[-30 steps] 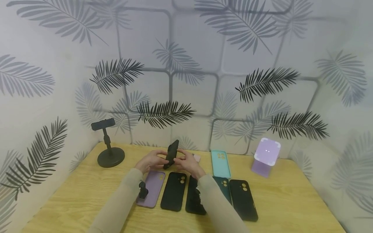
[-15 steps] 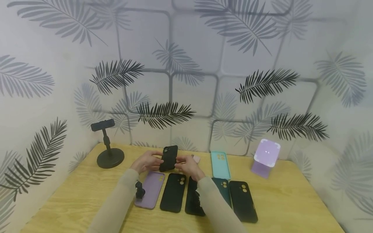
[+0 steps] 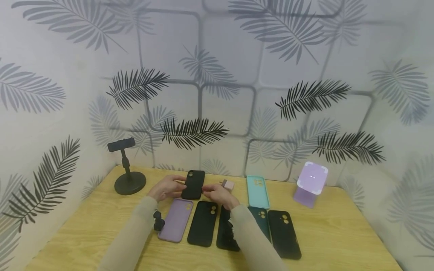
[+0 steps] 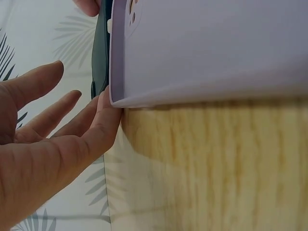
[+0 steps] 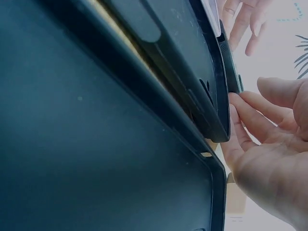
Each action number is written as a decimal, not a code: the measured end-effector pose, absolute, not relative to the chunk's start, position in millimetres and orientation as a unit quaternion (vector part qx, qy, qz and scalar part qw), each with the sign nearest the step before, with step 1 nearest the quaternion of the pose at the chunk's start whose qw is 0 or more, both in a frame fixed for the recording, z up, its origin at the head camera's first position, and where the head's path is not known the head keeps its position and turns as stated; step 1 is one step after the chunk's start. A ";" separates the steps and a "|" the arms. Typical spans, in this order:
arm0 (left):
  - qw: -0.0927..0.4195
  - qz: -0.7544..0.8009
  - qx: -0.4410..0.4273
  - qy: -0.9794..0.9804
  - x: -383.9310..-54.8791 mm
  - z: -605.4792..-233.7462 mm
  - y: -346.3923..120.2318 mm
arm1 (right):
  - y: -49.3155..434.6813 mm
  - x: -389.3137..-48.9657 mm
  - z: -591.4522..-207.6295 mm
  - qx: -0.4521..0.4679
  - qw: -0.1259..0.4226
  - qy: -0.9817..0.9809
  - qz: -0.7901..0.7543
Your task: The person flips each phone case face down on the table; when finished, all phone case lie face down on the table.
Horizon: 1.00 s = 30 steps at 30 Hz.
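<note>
A black phone case (image 3: pixel 193 184) with camera openings lies near the back of the table, between my hands. My left hand (image 3: pixel 167 187) has its fingertips at the case's left side, the thumb held apart. At its right side are the fingertips of my right hand (image 3: pixel 219 194), fingers extended. In the right wrist view, this dark case (image 5: pixel 231 62) shows edge-on by the fingers. Nearer me, a purple phone case (image 3: pixel 176 220), a black one (image 3: pixel 202 224), another dark one (image 3: pixel 225 226) partly under my right wrist, a dark green one (image 3: pixel 259 220) and a black one (image 3: pixel 284 234) form a row.
A turquoise phone case (image 3: pixel 257 191) lies behind the row. A small pink-and-white block (image 3: pixel 228 184) sits behind my right hand. A black phone stand (image 3: pixel 130 183) is at the back left, a purple stand (image 3: pixel 312 178) at the back right. A patterned wall (image 3: pixel 223 101) borders the table.
The black phone case went from tilted up between both hands to lying flat at the back. My fingers have loosened from it, and the left hand has shifted slightly left.
</note>
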<state>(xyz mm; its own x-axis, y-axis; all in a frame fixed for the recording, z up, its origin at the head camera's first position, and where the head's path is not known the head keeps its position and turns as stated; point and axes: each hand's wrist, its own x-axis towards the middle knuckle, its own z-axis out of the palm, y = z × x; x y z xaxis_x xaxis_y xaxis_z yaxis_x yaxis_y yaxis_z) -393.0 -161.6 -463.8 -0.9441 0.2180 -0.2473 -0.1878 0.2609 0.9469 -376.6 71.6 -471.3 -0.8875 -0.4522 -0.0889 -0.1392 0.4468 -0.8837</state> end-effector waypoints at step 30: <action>0.147 0.595 0.057 0.788 -376.7 -455.4 -176.6 | 84.6 -372.1 -467.4 -0.199 0.142 0.815 -0.525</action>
<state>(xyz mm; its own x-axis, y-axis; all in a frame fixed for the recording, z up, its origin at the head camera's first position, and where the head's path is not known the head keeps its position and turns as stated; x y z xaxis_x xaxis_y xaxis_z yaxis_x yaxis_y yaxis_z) -376.7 -176.6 -455.4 -0.9504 0.2651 -0.1628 -0.0842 0.2845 0.9550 -372.1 84.6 -467.4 -0.8807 -0.4732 -0.0230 -0.1743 0.3688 -0.9130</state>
